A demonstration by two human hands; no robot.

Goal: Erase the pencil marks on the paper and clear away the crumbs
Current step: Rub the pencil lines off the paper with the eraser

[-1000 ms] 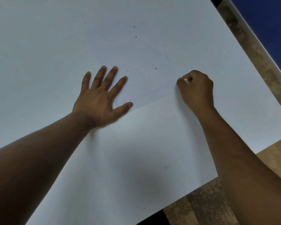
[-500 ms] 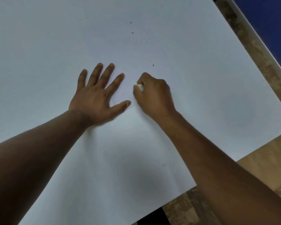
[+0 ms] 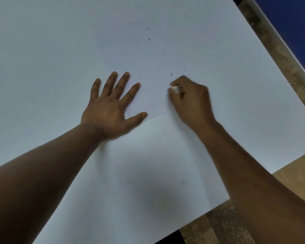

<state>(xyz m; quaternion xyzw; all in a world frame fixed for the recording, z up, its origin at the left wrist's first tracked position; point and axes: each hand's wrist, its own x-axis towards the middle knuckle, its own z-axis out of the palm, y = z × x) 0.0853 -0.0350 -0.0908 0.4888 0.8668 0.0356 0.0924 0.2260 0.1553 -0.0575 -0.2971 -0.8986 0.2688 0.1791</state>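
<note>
In the head view, a large white sheet of paper [image 3: 165, 164] fills most of the frame on a wooden table [image 3: 218, 226], which shows only at three to five o'clock. The left hand [image 3: 111, 106] lies flat and open, fingers spread, pinning the sheet near the centre. At its three o'clock the right hand [image 3: 190, 101] is curled tight around a small pale eraser [image 3: 175, 89], pressed to the paper just above a faint pencil line [image 3: 155, 110]. Dark crumbs [image 3: 149, 39] lie scattered toward twelve o'clock. The paper looks thin, light and easily creased, so it probably needs flat pressure close to the rubbing. No brand, label or writing can be read.
</note>
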